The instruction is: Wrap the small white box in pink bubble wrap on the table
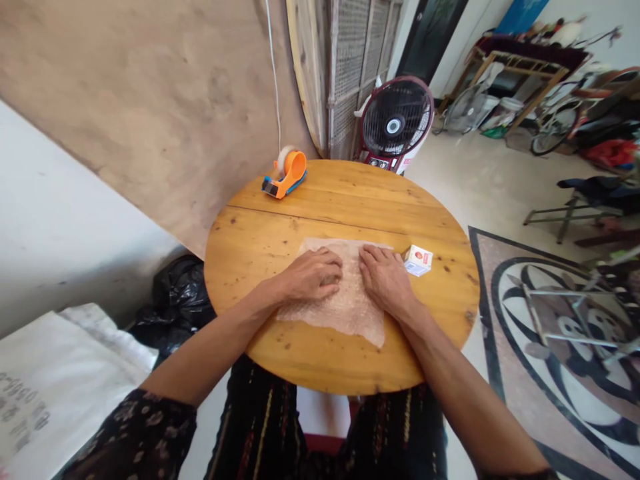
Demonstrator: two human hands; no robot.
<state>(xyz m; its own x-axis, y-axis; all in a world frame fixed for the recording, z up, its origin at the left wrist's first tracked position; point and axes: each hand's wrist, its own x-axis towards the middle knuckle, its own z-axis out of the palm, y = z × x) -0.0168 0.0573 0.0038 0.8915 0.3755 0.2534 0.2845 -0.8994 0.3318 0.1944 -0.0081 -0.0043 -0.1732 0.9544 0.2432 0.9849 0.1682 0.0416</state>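
The person's left hand (317,275) and right hand (385,277) rest apart on a sheet of bubble wrap (353,317), which lies in the middle of the round table (240,247), towards the near side. Both hands are open, palms down with fingers slightly bent, and neither grips anything; probably this pressure keeps the light sheet flat. The small box (419,261) stands just right of the right hand. The tape dispenser (290,175) sits far left, perhaps to leave working space.
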